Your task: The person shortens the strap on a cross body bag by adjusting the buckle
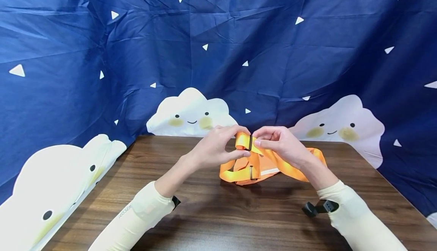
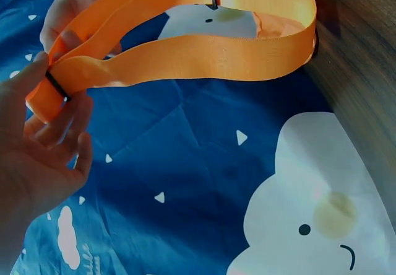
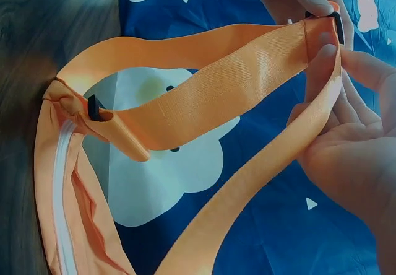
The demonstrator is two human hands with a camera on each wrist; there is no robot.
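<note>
Just right of centre in the head view, the person's left hand [image 1: 215,148] holds a folded loop of orange strap [image 1: 242,140] between thumb and fingers, right by a black buckle [image 1: 250,143]. The right hand [image 1: 283,144], on the buckle's other side, pinches the strap with its thumb and forefinger close together. Below them I see the orange bag [image 3: 102,244], lying on the dark wooden table [image 1: 205,213], its white zip [image 1: 271,171] showing. A second buckle [image 1: 252,172] sits lower down, near the bag's left end. Pale sleeves [image 1: 146,207] reach in from the bottom edge, and a blue cloth [image 1: 164,53] with smiling white clouds [image 1: 192,108] fills the upper part of the frame
</note>
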